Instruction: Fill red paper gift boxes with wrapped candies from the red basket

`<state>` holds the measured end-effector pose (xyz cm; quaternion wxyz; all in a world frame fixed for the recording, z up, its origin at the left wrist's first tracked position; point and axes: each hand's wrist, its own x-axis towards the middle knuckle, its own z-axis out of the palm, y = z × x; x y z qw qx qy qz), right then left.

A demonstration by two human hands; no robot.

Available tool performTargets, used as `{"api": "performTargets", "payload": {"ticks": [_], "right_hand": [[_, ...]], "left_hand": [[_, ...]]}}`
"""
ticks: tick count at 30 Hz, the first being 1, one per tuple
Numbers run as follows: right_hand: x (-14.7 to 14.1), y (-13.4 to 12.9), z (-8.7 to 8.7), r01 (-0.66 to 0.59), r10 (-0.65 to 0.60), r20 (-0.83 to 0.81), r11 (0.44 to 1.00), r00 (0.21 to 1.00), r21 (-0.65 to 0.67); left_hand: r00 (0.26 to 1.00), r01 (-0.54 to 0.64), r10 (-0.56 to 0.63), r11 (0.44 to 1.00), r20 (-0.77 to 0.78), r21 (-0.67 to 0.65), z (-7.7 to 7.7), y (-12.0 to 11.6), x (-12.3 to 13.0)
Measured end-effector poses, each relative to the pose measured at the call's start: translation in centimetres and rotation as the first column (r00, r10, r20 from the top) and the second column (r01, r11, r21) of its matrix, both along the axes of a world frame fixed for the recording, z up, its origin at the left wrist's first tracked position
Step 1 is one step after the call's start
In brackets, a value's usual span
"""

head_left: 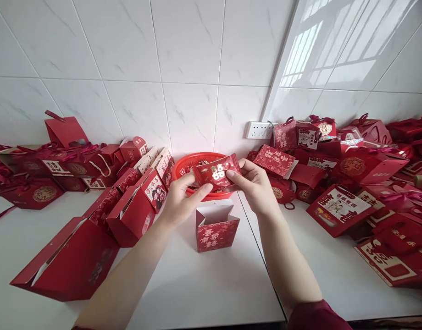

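Observation:
Between both hands I hold a red candy packet (214, 173) with gold double-happiness characters, raised over the near rim of the basket. My left hand (183, 195) pinches its left end, thumb along the lower edge. At the other end, my right hand (255, 183) grips it with the thumb pressed on the front. Just below stands a small red paper gift box (217, 236), upright with its top open and white inside. Behind the packet sits a red plastic basket (183, 160) holding small wrapped pieces, partly hidden by my hands and the packet.
Rows of red gift boxes (131, 208) line the left, a long one (66, 261) closest to me. More red boxes and bags (365, 165) are piled on the right. A white power strip (259, 130) is against the tiled wall (190, 55). A dark seam crosses the white table (211, 293).

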<state>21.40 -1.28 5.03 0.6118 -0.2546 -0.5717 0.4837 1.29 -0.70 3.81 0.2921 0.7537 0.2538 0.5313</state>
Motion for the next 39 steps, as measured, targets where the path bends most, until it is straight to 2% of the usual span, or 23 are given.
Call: {"api": "performTargets", "payload": {"ticks": [2,4,7,10,17,21,23,27,31,35,39], "right_hand": [[-0.5,-0.2,-0.2,-0.035,0.035,0.01,0.999,0.999,0.014],[-0.8,-0.2,-0.5,-0.076,0.075,0.072,0.997,0.995,0.005],[-1.3,0.0,-1.1,-0.072,0.072,0.165,0.997,0.984,-0.003],[-1.8,0.3,-1.6,-0.059,0.058,0.19,0.998,0.98,-0.003],[-2.0,0.9,-2.2,0.013,-0.011,0.181,1.0,0.983,-0.015],[-1.3,1.5,-2.4,-0.099,0.106,0.208,0.994,0.972,-0.046],[-1.0,1.7,-2.5,-0.136,0.146,0.231,0.989,0.962,-0.056],[-0.6,1.8,-2.4,-0.116,0.12,0.286,0.993,0.951,-0.032],[-0.8,1.5,-2.4,-0.094,0.081,0.312,0.995,0.947,0.027],[-1.2,1.1,-2.2,-0.047,0.023,0.296,0.996,0.955,0.076],[-1.5,0.8,-2.0,-0.038,0.033,0.243,0.999,0.97,0.018]], "left_hand": [[1.0,-0.004,0.005,0.999,0.026,-0.038,1.3,-0.2,0.4],[0.999,-0.032,0.032,0.999,0.02,-0.032,1.7,-0.4,0.4],[0.995,-0.073,0.075,0.997,-0.066,0.027,1.2,0.0,-0.1],[0.982,-0.095,0.103,0.994,-0.157,0.055,0.6,0.8,-0.7],[0.98,-0.061,0.044,0.995,-0.194,-0.083,0.4,1.1,-1.2],[0.96,-0.125,0.097,0.988,-0.264,-0.091,0.4,1.0,-1.2],[0.961,-0.126,0.102,0.989,-0.255,-0.079,0.5,1.0,-1.2],[0.961,-0.142,0.121,0.988,-0.249,-0.067,0.6,1.0,-0.9],[0.969,-0.115,0.085,0.986,-0.233,-0.119,0.4,0.9,-0.6],[0.988,-0.096,0.071,0.978,-0.139,-0.184,0.1,0.9,-0.3],[0.988,-0.102,0.081,0.981,-0.129,-0.166,0.1,0.7,-0.3]]}}
